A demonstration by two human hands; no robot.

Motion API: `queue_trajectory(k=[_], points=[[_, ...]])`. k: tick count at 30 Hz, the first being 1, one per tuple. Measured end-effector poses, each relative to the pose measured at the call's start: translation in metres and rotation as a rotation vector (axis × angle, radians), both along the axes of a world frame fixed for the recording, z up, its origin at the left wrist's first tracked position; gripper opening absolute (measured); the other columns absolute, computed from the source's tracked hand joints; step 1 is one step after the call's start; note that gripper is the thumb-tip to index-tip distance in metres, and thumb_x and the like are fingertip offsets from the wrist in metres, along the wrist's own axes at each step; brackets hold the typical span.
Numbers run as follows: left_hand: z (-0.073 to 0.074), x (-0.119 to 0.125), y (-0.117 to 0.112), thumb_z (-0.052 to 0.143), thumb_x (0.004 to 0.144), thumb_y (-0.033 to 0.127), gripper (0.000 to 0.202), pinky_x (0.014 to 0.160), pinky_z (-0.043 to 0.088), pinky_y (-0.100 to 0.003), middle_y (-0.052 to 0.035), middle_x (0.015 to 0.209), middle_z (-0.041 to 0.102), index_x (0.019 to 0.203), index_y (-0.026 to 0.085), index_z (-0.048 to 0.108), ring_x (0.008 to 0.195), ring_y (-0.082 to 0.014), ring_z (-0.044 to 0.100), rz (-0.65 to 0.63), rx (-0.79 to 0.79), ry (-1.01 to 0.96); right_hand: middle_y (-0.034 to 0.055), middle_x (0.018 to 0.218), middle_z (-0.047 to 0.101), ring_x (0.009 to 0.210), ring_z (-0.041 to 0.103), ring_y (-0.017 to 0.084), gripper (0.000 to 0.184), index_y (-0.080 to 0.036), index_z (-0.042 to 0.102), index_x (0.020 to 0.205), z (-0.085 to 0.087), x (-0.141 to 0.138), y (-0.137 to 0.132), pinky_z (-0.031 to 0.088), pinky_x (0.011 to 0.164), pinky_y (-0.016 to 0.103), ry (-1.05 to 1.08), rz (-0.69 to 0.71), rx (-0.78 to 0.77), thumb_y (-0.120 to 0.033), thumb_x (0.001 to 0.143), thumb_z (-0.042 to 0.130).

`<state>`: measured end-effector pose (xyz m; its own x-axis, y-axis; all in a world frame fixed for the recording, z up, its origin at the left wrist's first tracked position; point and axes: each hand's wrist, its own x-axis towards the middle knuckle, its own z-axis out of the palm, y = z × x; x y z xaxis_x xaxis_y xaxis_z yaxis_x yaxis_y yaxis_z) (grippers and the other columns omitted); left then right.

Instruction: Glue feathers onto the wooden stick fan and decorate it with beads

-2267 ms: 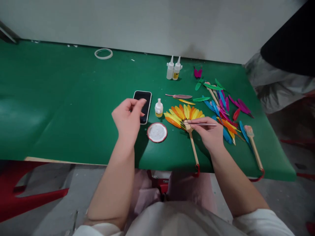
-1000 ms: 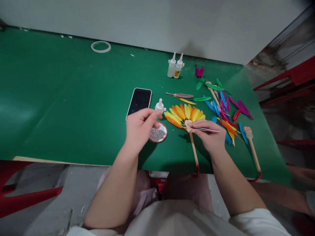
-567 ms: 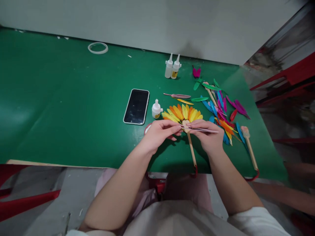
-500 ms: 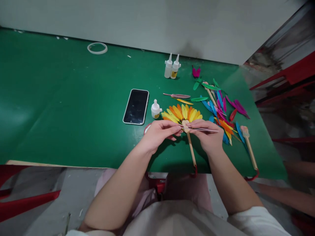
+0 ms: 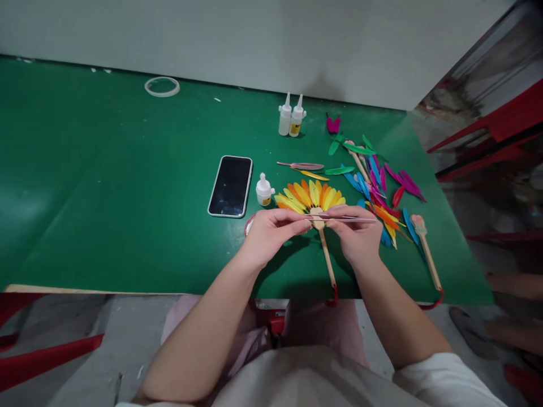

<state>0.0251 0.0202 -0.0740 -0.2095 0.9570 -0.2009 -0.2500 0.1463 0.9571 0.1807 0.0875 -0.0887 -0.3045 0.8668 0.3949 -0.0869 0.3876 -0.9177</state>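
Note:
A fan of yellow and orange feathers (image 5: pixel 309 195) on a wooden stick (image 5: pixel 326 261) lies on the green table (image 5: pixel 106 186). My right hand (image 5: pixel 358 237) grips thin metal tweezers (image 5: pixel 345 218) whose tips point left over the base of the fan. My left hand (image 5: pixel 271 234) is pinched at the tweezer tips, its fingertips pressed together on something too small to make out. It covers most of a red-rimmed dish (image 5: pixel 248 226).
A dark phone (image 5: pixel 230 185) and a small glue bottle (image 5: pixel 263 190) lie left of the fan. Two more bottles (image 5: pixel 291 116) stand at the back. Loose coloured feathers (image 5: pixel 373 181) and a second stick (image 5: pixel 426 254) are to the right. A clear ring (image 5: pixel 162 86) rests far left.
My left hand came from above the phone, passed over the dish, and now meets the tweezer tips at the fan's base. The right hand stayed put holding the tweezers.

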Motion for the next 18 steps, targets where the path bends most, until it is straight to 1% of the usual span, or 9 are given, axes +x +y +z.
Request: queue_trajectory(k=[4,8,12,16,18], points=[[-0.003,0.0018,0.0001,0.074,0.063,0.024,0.012,0.06,0.05,-0.021,-0.0022,0.069,0.07,0.073,0.017,0.072,0.062,-0.0105,0.062,0.037,0.062,0.029,-0.0035,0.075,0.071,0.071,0.066,0.014,0.019,-0.029,0.07,0.078,-0.0014,-0.0003,0.0003,0.054,0.066,0.027,0.041,0.002,-0.01,-0.016,0.064,0.074],[-0.0058,0.0028,-0.0005,0.073,0.064,0.023,0.011,0.065,0.052,-0.023,-0.0022,0.074,0.071,0.073,0.019,0.072,0.066,-0.0113,0.064,0.045,0.166,0.065,-0.0027,0.073,0.071,0.069,0.066,0.014,0.015,-0.029,0.07,0.076,-0.004,-0.0004,0.0018,0.055,0.065,0.028,0.076,0.009,-0.065,-0.022,0.064,0.075],[-0.0051,0.0032,-0.0018,0.072,0.067,0.024,0.008,0.063,0.051,-0.023,-0.0028,0.071,0.07,0.072,0.018,0.072,0.066,-0.0119,0.063,0.068,0.27,0.256,-0.0028,0.073,0.071,0.07,0.067,0.015,0.015,-0.028,0.07,0.076,-0.0052,-0.0001,0.002,0.056,0.066,0.029,0.098,0.027,-0.115,-0.024,0.062,0.076],[-0.0034,0.0053,-0.0032,0.07,0.069,0.023,0.005,0.06,0.05,-0.021,-0.0017,0.067,0.069,0.07,0.018,0.071,0.063,-0.0105,0.061,0.139,0.378,0.455,-0.0036,0.074,0.071,0.07,0.067,0.013,0.018,-0.028,0.07,0.077,-0.0055,-0.0002,0.0012,0.056,0.067,0.026,0.122,0.053,-0.13,-0.019,0.063,0.076],[-0.0022,0.0056,-0.0041,0.07,0.069,0.022,0.004,0.06,0.049,-0.021,-0.0013,0.067,0.068,0.07,0.018,0.07,0.062,-0.0099,0.061,0.173,0.418,0.527,-0.0029,0.074,0.071,0.07,0.067,0.014,0.018,-0.027,0.07,0.077,-0.005,-0.0003,0.0015,0.056,0.068,0.027,0.119,0.057,-0.136,-0.019,0.062,0.076]])
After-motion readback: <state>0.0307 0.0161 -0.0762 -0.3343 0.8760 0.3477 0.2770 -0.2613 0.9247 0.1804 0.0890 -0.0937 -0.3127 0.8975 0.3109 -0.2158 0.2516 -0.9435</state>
